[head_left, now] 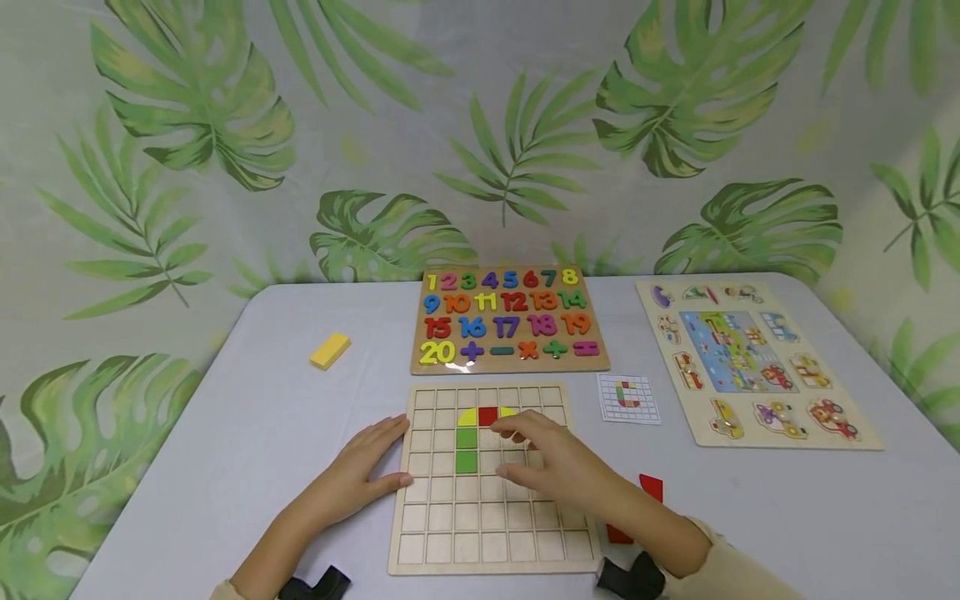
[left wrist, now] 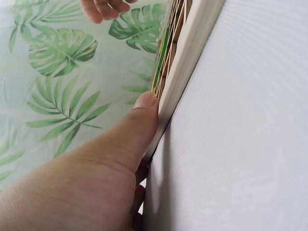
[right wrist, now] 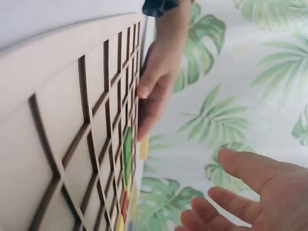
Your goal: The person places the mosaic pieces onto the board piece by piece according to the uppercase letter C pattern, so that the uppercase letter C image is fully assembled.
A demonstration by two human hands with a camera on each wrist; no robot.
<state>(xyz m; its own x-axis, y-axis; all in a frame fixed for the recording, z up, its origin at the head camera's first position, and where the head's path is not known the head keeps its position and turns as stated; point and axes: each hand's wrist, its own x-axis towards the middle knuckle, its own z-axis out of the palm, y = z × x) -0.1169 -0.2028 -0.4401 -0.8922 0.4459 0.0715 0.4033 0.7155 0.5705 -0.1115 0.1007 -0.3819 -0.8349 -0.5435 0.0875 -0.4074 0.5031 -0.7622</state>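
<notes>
A wooden grid board lies in front of me. On it, two green square tiles stand in a column under a yellow rounded tile. To their right come a red square tile and a second yellow tile, partly covered by my right hand. My left hand rests against the board's left edge, its thumb touching the side. Above the board hovers my right hand, fingers loosely bent and nothing between them; the right wrist view shows thumb and fingers apart.
A printed pattern card lies right of the board. Red pieces sit under and beside my right forearm. Behind are a number puzzle and, at right, a picture puzzle. A yellow block lies at left.
</notes>
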